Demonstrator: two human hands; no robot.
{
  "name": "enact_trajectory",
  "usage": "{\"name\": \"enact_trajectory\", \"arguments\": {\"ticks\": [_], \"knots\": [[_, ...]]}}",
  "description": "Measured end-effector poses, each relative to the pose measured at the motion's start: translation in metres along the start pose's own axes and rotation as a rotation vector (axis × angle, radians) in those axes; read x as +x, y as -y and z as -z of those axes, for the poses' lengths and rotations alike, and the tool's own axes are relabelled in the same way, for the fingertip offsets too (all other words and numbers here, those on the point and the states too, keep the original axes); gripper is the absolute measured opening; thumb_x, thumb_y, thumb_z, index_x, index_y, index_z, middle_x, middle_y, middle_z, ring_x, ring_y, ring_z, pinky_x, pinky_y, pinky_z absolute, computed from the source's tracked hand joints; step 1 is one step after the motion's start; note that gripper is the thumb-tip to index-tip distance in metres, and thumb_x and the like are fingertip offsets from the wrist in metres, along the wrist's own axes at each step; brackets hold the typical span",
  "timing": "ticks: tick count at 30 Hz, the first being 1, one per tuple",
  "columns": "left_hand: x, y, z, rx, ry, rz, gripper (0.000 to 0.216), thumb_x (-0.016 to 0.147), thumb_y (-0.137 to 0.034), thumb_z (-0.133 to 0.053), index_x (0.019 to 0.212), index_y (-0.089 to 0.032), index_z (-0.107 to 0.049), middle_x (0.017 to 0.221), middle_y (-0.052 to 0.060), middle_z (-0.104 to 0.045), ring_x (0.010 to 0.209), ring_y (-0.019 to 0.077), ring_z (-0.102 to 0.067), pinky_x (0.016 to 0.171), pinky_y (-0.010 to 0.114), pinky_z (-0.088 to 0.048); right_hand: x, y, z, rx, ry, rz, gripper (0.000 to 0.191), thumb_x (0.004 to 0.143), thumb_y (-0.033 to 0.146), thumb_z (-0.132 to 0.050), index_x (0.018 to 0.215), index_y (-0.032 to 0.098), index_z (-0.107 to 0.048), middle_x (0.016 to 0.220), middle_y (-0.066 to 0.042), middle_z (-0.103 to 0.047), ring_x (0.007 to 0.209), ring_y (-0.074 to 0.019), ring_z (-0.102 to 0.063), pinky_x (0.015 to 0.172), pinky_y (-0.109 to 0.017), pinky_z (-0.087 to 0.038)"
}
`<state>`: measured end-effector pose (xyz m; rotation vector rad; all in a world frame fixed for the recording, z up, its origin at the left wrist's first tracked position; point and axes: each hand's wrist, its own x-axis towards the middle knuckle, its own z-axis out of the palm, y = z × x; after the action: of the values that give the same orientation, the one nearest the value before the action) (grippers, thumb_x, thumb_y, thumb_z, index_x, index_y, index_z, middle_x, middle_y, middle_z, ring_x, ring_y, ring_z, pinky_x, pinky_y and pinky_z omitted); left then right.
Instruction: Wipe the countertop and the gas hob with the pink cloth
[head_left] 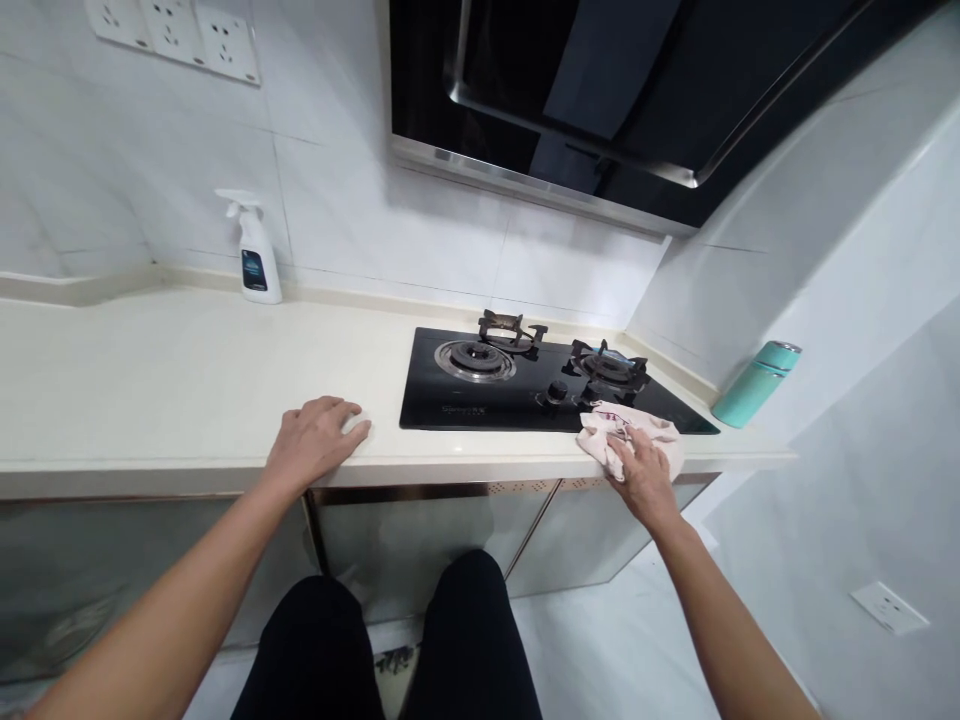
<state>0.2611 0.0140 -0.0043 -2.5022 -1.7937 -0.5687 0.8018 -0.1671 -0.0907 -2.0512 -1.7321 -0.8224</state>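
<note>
My right hand (pixel 641 470) presses a crumpled pale pink cloth (pixel 626 432) against the front right corner of the black glass gas hob (pixel 450 395), fingers curled over the cloth. My left hand (pixel 315 440) lies flat on the cream countertop (pixel 172 380) just left of the hob, fingers spread and holding nothing. The hob has two burners with dark pan supports and a knob near its front edge.
A white spray bottle (pixel 255 250) stands at the back of the counter against the tiled wall. A teal flask (pixel 756 384) sits at the counter's right end. A black range hood (pixel 600 90) overhangs the hob. Cabinet doors lie below; wall sockets at top left.
</note>
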Motion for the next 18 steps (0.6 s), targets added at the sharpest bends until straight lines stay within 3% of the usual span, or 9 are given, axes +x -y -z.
{"name": "enact_trajectory", "arguments": {"ticks": [4, 7, 10, 13, 15, 18], "knots": [[0.000, 0.002, -0.001, -0.003, -0.006, -0.010, 0.056, 0.094, -0.054, -0.038, 0.127, -0.023, -0.070, 0.148, 0.013, -0.061, 0.140, 0.0343, -0.051, 0.114, 0.052, -0.037, -0.005, -0.025, 0.011, 0.171, 0.035, 0.031, 0.057, 0.082, 0.009, -0.051, 0.137, 0.020, -0.064, 0.158, -0.017, -0.045, 0.142, -0.0311, -0.050, 0.113, -0.048, -0.047], [0.001, 0.003, -0.002, -0.006, -0.013, -0.011, 0.055, 0.094, -0.055, -0.039, 0.126, -0.024, -0.071, 0.148, 0.013, -0.061, 0.139, 0.0349, -0.051, 0.114, 0.052, -0.037, -0.030, -0.034, 0.024, 0.274, 0.023, -0.069, 0.059, 0.075, 0.006, -0.048, 0.127, 0.022, -0.069, 0.156, -0.013, -0.048, 0.141, -0.0284, -0.052, 0.108, -0.043, -0.052], [0.002, 0.003, -0.002, -0.010, -0.016, -0.009, 0.055, 0.094, -0.055, -0.040, 0.125, -0.023, -0.072, 0.147, 0.013, -0.062, 0.138, 0.0354, -0.053, 0.114, 0.052, -0.037, -0.070, -0.037, 0.035, 0.354, 0.064, -0.199, 0.051, 0.073, 0.014, -0.049, 0.117, 0.026, -0.072, 0.151, -0.011, -0.054, 0.136, -0.0293, -0.056, 0.099, -0.041, -0.056], [0.002, 0.001, -0.001, -0.019, -0.014, -0.008, 0.055, 0.093, -0.054, -0.040, 0.126, -0.023, -0.072, 0.147, 0.014, -0.062, 0.138, 0.0365, -0.052, 0.114, 0.054, -0.037, -0.109, -0.045, 0.039, 0.492, 0.231, -0.313, 0.037, 0.078, 0.030, -0.048, 0.106, 0.027, -0.072, 0.131, -0.009, -0.069, 0.120, -0.0294, -0.066, 0.100, -0.043, -0.056], [0.001, -0.001, 0.001, -0.024, -0.012, -0.004, 0.055, 0.093, -0.053, -0.041, 0.125, -0.022, -0.072, 0.147, 0.014, -0.062, 0.138, 0.0367, -0.052, 0.114, 0.054, -0.038, -0.128, -0.054, 0.038, 0.533, 0.347, -0.394, 0.037, 0.080, 0.041, -0.046, 0.104, 0.029, -0.072, 0.121, -0.007, -0.074, 0.113, -0.0308, -0.069, 0.100, -0.046, -0.055], [0.000, -0.001, 0.002, -0.023, -0.003, 0.003, 0.056, 0.093, -0.054, -0.040, 0.126, -0.022, -0.072, 0.148, 0.014, -0.061, 0.140, 0.0360, -0.051, 0.115, 0.054, -0.037, -0.138, -0.068, 0.038, 0.494, 0.356, -0.468, 0.043, 0.078, 0.047, -0.046, 0.107, 0.030, -0.072, 0.115, -0.008, -0.076, 0.111, -0.0326, -0.071, 0.097, -0.046, -0.057]]}}
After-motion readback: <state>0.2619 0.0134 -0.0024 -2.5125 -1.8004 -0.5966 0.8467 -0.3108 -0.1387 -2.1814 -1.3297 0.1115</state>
